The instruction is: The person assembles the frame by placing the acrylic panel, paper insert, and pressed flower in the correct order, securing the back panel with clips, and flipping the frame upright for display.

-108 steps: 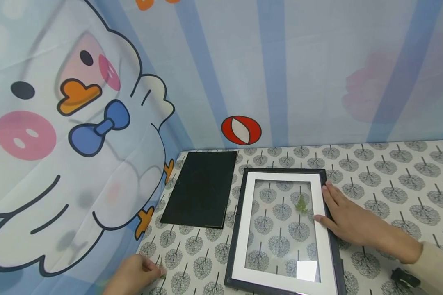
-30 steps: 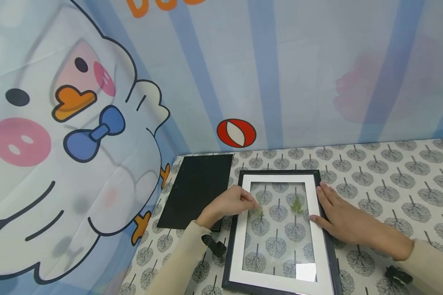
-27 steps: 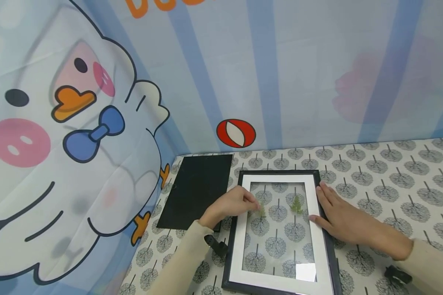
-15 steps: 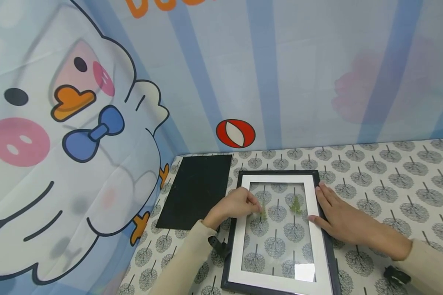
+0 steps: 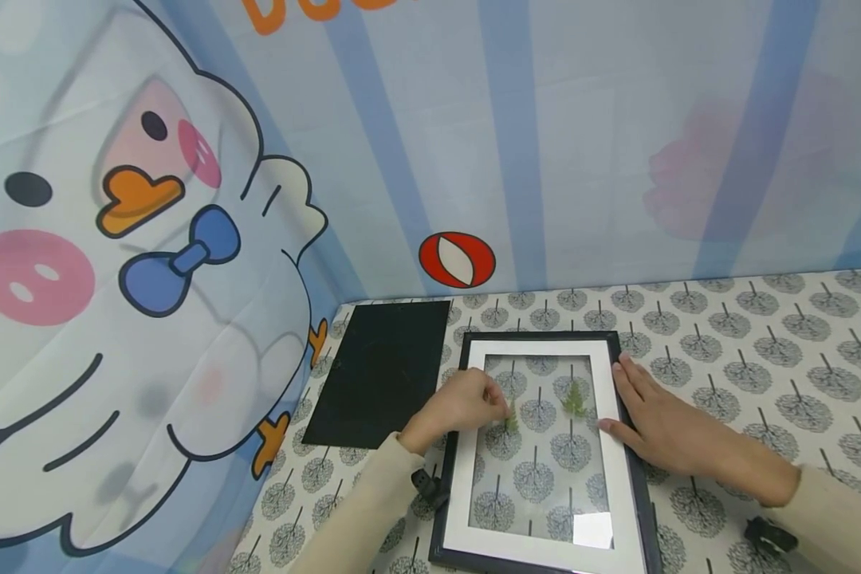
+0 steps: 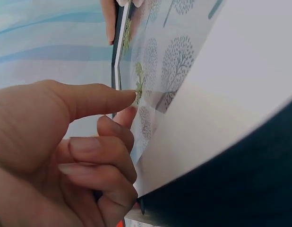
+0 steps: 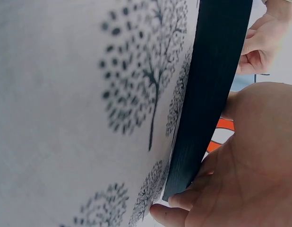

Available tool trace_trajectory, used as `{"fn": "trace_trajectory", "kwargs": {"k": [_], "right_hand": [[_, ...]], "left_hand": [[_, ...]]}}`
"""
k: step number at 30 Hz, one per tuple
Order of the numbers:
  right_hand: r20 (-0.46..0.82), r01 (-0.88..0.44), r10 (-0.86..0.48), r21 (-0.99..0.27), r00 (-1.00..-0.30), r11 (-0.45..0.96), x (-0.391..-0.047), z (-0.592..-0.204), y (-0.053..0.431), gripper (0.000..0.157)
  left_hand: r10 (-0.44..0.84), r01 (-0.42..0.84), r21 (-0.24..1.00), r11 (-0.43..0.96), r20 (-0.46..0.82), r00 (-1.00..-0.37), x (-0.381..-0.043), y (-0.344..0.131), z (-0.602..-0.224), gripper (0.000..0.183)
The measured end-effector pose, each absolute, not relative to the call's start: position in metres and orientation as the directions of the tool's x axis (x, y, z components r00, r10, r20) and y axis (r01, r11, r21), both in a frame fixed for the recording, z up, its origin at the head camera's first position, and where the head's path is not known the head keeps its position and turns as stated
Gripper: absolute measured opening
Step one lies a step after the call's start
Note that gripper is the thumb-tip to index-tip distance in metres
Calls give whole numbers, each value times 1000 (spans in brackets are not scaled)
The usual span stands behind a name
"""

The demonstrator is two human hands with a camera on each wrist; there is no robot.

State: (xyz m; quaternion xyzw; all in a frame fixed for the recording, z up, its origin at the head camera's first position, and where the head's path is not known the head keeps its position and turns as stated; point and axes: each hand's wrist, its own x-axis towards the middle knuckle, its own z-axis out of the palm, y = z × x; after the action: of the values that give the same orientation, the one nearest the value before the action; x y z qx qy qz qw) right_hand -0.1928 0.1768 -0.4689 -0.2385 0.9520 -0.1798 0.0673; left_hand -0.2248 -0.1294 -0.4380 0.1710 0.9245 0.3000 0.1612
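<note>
A black picture frame (image 5: pixel 439 522) with a white mat and clear pane lies on the patterned cloth. My left hand (image 5: pixel 468 399) is over its left side, pinching a small green fern leaf (image 5: pixel 513 418) between thumb and index finger at the pane. That leaf (image 6: pixel 139 78) shows beyond the thumb tip in the left wrist view, the other fingers curled below. A second fern leaf (image 5: pixel 574 397) lies on the pane's upper right. My right hand (image 5: pixel 670 426) rests along the frame's right edge, fingers straight on the outer side (image 7: pixel 207 80) and thumb reaching over the mat.
Left of the frame, a flat black board (image 5: pixel 376 375) lies on the tree-print cloth (image 5: pixel 732 351). Behind the table hangs a blue printed curtain (image 5: pixel 588 159) with a cartoon duck (image 5: pixel 186 359) on the left. A small black device (image 5: pixel 770 536) sits by the right sleeve.
From the table at lower left, my left hand has carried a fern leaf onto the pane, then edged slightly right and downward. My right hand has stayed at the frame's edge.
</note>
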Motion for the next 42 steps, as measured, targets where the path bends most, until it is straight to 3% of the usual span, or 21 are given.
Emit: {"fn": "trace_trajectory", "kwargs": {"k": [5, 9, 16, 19, 21, 28, 42], "right_hand": [[-42, -430, -478, -376, -877, 821, -193, -469, 176, 96], [-34, -435, -481, -372, -876, 820, -193, -469, 176, 95], [-24, -437, -478, -368, -878, 821, -192, -469, 176, 95], [-23, -436, -477, -371, -879, 820, -192, -469, 175, 95], [-27, -434, -478, -377, -878, 819, -192, -468, 176, 95], [-40, -427, -480, -396, -876, 813, -192, -467, 176, 95], [-31, -436, -485, -391, -874, 811, -194, -470, 176, 95]], "left_hand": [[381, 200, 616, 762, -176, -908, -219, -131, -435, 14], [413, 275, 583, 764, -115, -904, -210, -133, -431, 16], [579, 562, 223, 797, -12, -816, -184, -136, -432, 29], [652, 650, 63, 758, -27, -758, -177, -142, -436, 44], [674, 675, 22, 738, -73, -735, -174, -147, -438, 55], [615, 584, 193, 788, -269, -741, -167, -161, -440, 68], [571, 530, 212, 821, -274, -774, -152, -153, -441, 66]]}}
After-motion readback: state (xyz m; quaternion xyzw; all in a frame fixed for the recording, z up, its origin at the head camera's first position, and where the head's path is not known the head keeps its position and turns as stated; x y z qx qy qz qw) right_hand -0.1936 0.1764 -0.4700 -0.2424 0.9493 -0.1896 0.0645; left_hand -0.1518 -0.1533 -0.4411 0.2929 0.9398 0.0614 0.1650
